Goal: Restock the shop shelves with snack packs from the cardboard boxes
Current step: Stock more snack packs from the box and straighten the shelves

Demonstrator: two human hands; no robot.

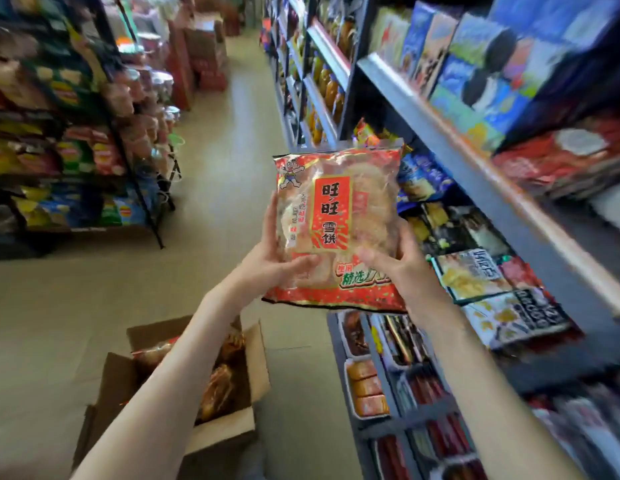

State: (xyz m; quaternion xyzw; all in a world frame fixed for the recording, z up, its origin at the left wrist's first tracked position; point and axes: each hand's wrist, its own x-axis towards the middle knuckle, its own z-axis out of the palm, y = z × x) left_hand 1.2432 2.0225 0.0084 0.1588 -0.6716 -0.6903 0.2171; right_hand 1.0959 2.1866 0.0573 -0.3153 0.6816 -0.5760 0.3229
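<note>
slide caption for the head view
Left hand and right hand grip a red snack pack, open cardboard box on the floor

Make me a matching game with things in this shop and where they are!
Things:
1. snack pack
2. cardboard box
3. orange bottles
4. chip bags

Places:
A. on the floor, open, at the lower left
B. held up between the left hand and the right hand
C. on the rack on the left side of the aisle
D. on the shelves farther down the right side

Pairs: 1-B, 2-A, 3-D, 4-C
</note>
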